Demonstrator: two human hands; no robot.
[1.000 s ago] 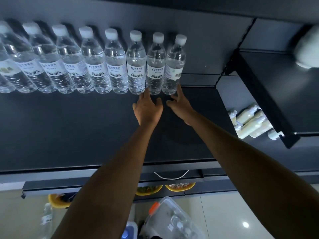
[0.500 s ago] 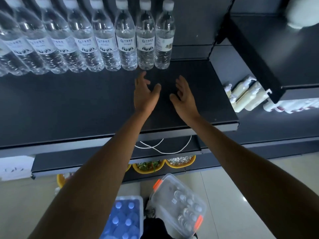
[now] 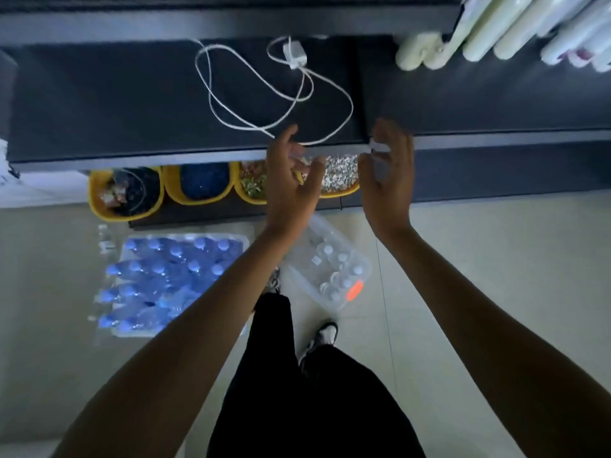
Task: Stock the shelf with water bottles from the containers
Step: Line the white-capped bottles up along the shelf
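On the tiled floor stands a clear plastic container point(image 3: 344, 285) with an orange latch, holding several white-capped water bottles point(image 3: 337, 269). Left of it lies a shrink-wrapped pack of blue-capped bottles point(image 3: 165, 279). My left hand point(image 3: 291, 186) and my right hand point(image 3: 390, 180) hover empty, fingers relaxed and apart, above the container and in front of the lower dark shelf point(image 3: 132, 104). The stocked row of bottles on the upper shelf is out of view.
A white cable with a charger point(image 3: 294, 57) lies coiled on the dark shelf. Pale lotion bottles point(image 3: 496, 31) lie at the top right. Several yellow bins point(image 3: 125, 193) with dry goods sit under the shelf. My legs and shoe point(image 3: 324, 335) stand between pack and container.
My hands have drawn back from the bottle row on the upper shelf and come down. My view has tilted down to the floor, showing the pack and the container.
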